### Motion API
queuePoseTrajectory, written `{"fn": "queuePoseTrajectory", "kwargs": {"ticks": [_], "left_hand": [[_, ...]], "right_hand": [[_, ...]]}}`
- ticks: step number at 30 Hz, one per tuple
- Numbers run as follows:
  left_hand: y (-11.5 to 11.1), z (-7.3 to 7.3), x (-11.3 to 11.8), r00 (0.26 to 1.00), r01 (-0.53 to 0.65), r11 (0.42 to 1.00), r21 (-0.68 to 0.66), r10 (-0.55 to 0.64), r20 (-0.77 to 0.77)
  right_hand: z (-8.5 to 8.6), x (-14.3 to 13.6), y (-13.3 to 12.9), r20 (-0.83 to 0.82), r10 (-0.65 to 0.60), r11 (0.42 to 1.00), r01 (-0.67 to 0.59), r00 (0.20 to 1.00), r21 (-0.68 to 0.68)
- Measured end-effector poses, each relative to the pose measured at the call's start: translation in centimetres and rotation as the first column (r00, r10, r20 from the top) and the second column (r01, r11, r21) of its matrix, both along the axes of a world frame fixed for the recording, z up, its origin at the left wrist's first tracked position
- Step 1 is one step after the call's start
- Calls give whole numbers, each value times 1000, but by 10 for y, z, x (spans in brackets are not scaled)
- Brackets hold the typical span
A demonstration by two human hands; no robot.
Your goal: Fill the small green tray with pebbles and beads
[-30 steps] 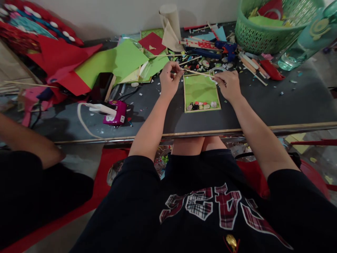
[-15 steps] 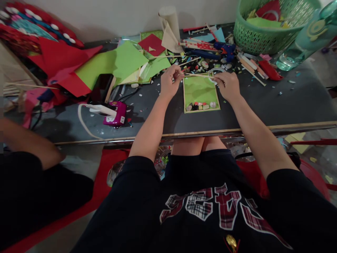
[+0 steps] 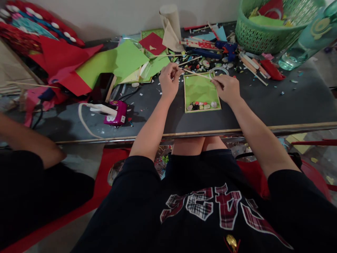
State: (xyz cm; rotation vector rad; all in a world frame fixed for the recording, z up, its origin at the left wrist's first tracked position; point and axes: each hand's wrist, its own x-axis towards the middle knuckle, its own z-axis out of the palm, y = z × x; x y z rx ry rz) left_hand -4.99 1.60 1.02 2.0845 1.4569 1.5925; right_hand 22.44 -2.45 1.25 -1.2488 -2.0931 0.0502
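Note:
A thin wooden stick (image 3: 197, 73) spans the gap between my hands, above the top edge of a green framed panel (image 3: 201, 89). My left hand (image 3: 170, 80) pinches its left end, and my right hand (image 3: 225, 86) grips the right end. Painted pebbles (image 3: 201, 105) line the bottom of the panel, which lies flat on the dark table (image 3: 263, 102). Just behind my right hand is a clear ring of tape (image 3: 219, 70).
Behind my hands lie scattered pebbles, a blue glue gun (image 3: 226, 49) and red-dotted sticks. A green basket (image 3: 259, 37) and bottle (image 3: 302, 45) stand at the right. Left are green paper (image 3: 129, 59), a phone (image 3: 104, 84) and a purple socket block (image 3: 118, 113). A person's arm (image 3: 31, 140) shows far left.
The stick's right end has dipped slightly with my right hand, so it slopes more. The whole view has shifted a little.

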Motion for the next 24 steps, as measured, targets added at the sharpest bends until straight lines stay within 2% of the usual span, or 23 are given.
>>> {"fn": "queuePoseTrajectory", "kwargs": {"ticks": [6, 11, 18, 24], "left_hand": [[4, -6, -5, 1000, -11, 1000, 5, 11, 30], [1, -6, -2, 995, -85, 995, 49, 87, -40], [-2, -6, -3, 993, -109, 992, 57, 111, -36], [-5, -6, -3, 986, -122, 981, 148, 138, -97]], "right_hand": [[3, -9, -9, 15, 15, 999, -16, 1000, 50], [4, -15, -14, 28, -5, 997, 3, 1000, 71], [2, -23, -19, 27, -46, 999, 46, 999, 6], [1, -26, -19, -35, -50, 998, 49, 998, -35]]}}
